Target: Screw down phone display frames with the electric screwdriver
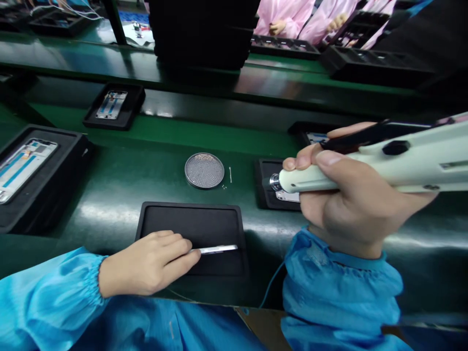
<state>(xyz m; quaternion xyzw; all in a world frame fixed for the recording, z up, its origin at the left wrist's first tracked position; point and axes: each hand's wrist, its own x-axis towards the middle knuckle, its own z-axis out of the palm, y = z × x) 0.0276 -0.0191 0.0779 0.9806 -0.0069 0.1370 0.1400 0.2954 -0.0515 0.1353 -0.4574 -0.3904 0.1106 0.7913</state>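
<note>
"What do we enter at the grip?"

"Left hand [148, 263]: closed in a pinch on a slim metal strip [215, 249], which reaches past the fingers over a black tray [192, 207]. Right hand [351, 200]: clenched round a white electric screwdriver [413, 168], its tip just above a second tray [260, 185] holding a silver part [287, 196]."

"Risks?"

"We'd flag that light pinch letting the strip drop, and a stray knock scattering the loose screws [224, 186] ahead of the grip."

"Containers?"

"One round metal dish [186, 170], speckled with tiny screws."
</note>
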